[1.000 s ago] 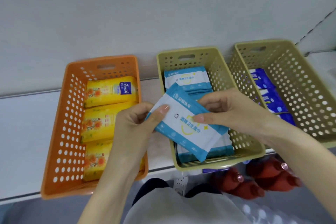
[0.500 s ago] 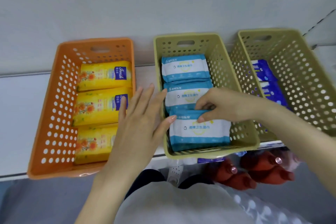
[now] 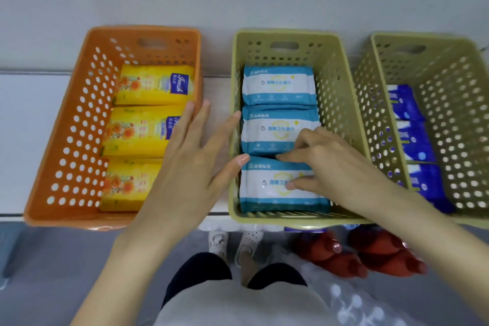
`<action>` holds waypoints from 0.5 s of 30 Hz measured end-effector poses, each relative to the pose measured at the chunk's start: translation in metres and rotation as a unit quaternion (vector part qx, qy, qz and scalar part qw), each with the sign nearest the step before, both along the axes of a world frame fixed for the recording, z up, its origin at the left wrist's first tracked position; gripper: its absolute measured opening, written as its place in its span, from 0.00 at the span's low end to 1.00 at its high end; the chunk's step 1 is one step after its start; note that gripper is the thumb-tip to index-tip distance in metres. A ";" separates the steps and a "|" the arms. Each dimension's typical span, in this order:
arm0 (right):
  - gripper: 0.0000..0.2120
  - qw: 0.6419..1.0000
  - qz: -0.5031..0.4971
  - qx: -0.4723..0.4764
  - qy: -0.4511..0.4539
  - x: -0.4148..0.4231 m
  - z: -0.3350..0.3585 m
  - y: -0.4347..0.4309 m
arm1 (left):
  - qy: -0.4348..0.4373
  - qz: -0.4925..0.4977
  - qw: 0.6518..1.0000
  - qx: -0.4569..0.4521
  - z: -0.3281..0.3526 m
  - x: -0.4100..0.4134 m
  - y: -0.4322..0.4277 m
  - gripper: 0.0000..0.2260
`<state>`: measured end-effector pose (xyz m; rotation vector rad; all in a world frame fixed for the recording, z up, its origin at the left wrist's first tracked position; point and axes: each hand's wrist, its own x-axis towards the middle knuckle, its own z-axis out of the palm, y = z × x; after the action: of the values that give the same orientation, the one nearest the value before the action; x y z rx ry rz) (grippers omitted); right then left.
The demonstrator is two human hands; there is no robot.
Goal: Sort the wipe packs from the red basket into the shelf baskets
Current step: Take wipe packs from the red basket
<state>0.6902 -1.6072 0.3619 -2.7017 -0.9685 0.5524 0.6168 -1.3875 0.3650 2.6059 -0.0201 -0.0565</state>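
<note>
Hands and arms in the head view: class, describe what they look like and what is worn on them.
Both arms are bare to the frame's edge, with no sleeves showing. The left hand and right hand wear no gloves, and no rings, watch or bracelets are visible. The fingernails look plain and fairly long.

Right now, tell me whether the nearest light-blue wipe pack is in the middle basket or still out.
In. The nearest light-blue pack lies flat inside the middle basket, third in the row, with the right hand resting on it.
</note>
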 end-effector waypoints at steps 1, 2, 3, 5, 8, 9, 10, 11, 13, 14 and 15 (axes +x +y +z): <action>0.27 1.000 0.005 -0.005 0.002 0.000 -0.001 0.000 | -0.001 0.000 1.000 -0.006 -0.001 0.000 0.000 0.29; 0.28 1.000 0.001 -0.006 0.013 0.000 -0.001 0.001 | -0.001 0.000 1.000 -0.011 -0.003 0.000 0.000 0.29; 0.28 1.000 -0.008 -0.003 0.025 0.000 -0.001 0.001 | -0.002 0.000 1.000 -0.014 -0.004 -0.001 0.001 0.29; 0.28 0.999 -0.025 0.007 0.030 0.000 0.002 0.001 | -0.001 0.004 1.000 -0.024 -0.004 0.000 0.000 0.29; 0.22 0.995 -0.069 0.064 0.021 -0.003 0.012 0.000 | -0.002 0.011 0.999 -0.042 0.003 -0.002 -0.001 0.30; 0.19 0.991 -0.092 0.093 0.014 -0.004 0.017 -0.001 | -0.007 0.015 0.999 -0.043 0.006 -0.005 -0.001 0.31; 0.16 0.986 -0.115 0.124 0.005 -0.006 0.022 0.000 | -0.014 0.018 0.999 -0.049 0.010 -0.009 0.001 0.31; 0.14 0.978 -0.136 0.158 -0.003 -0.009 0.029 0.003 | -0.024 0.023 0.997 -0.063 0.015 -0.015 0.003 0.31; 0.11 0.962 -0.158 0.222 0.003 -0.017 0.044 0.013 | -0.052 0.038 0.993 -0.102 0.022 -0.032 0.011 0.29; 0.10 0.957 -0.155 0.244 0.017 -0.022 0.051 0.023 | -0.070 0.047 0.989 -0.119 0.025 -0.043 0.017 0.28; 0.11 0.954 -0.143 0.261 0.034 -0.029 0.058 0.034 | -0.089 0.056 0.985 -0.139 0.027 -0.055 0.024 0.26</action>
<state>0.6613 -1.5728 0.4202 -2.2671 -0.5819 0.2776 0.5620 -1.3632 0.3922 2.3211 0.0506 0.2055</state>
